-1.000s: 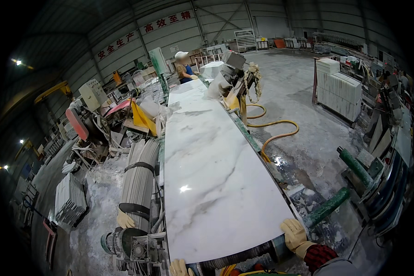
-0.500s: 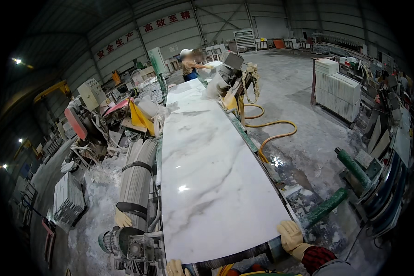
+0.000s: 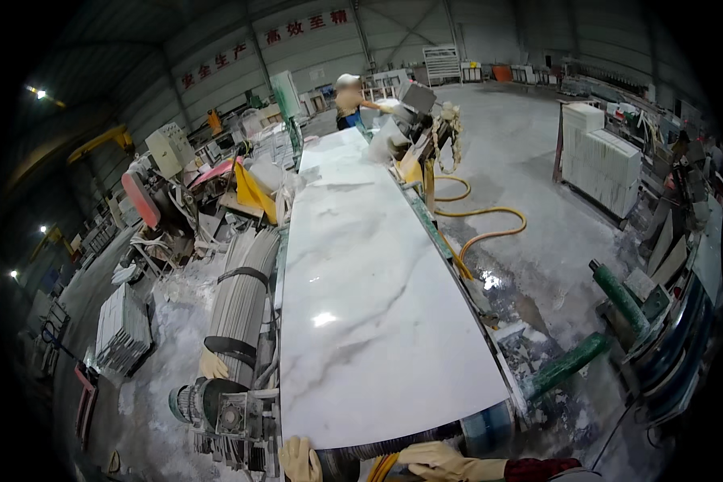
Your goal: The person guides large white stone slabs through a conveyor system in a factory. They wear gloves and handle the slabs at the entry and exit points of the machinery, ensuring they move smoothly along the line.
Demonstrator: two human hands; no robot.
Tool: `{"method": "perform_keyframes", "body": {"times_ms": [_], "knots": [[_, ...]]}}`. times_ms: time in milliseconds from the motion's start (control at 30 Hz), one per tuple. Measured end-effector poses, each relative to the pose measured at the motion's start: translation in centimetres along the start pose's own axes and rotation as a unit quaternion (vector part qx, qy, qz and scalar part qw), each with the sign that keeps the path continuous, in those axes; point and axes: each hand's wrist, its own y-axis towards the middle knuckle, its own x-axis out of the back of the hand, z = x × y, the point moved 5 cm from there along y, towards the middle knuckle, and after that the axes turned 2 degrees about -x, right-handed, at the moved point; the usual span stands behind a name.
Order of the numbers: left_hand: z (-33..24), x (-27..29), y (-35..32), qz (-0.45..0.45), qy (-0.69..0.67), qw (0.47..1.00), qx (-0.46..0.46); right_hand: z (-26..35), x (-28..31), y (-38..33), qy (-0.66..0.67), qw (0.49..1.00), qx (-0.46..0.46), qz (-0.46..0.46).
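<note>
A long white marble-patterned slab (image 3: 361, 321) with grey veins lies lengthwise on a roller conveyor (image 3: 490, 430), its near end by my hands. My left hand (image 3: 300, 460), in a cream glove, is at the slab's near left corner with its fingers closed over the edge. My right hand (image 3: 435, 460), gloved too, is just below the slab's near edge, its fingers stretched to the left and nothing seen in them. Between the hands, yellow hoses (image 3: 383, 466) show under the edge.
Left of the conveyor stand a strapped bundle of long strips (image 3: 245, 297), a motor (image 3: 189, 403) and a loose glove (image 3: 214, 364). Green rollers (image 3: 570, 365) jut out at right. A machine head (image 3: 414, 100) and a co-worker (image 3: 349, 104) are at the far end. A yellow hose (image 3: 490, 229) crosses the floor.
My right hand has left the slab's near right corner and moved left along the near edge. My left hand stays at its corner. The view has shifted slightly.
</note>
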Motion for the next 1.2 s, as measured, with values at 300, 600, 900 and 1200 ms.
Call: {"method": "perform_keyframes", "body": {"times_ms": [300, 600, 900, 1200], "knots": [[-1.9, 2.7, 6.9, 0.126, -0.123, 0.976, -0.126, -15.4, -16.5, -3.3, 0.681, 0.574, -0.397, -0.221], [-3.9, 0.3, 9.5, 0.195, -0.154, 0.925, -0.288, -8.7, -13.1, 2.4, 0.594, 0.425, -0.481, -0.484], [-4.5, -3.9, 12.1, 0.162, -0.186, 0.901, -0.357, -0.5, -17.5, -8.6, 0.594, 0.425, -0.519, -0.444], [-7.7, -8.1, 19.3, 0.472, -0.143, 0.857, -0.146, 1.0, -17.4, -9.9, 0.528, 0.602, -0.519, -0.300]]}}
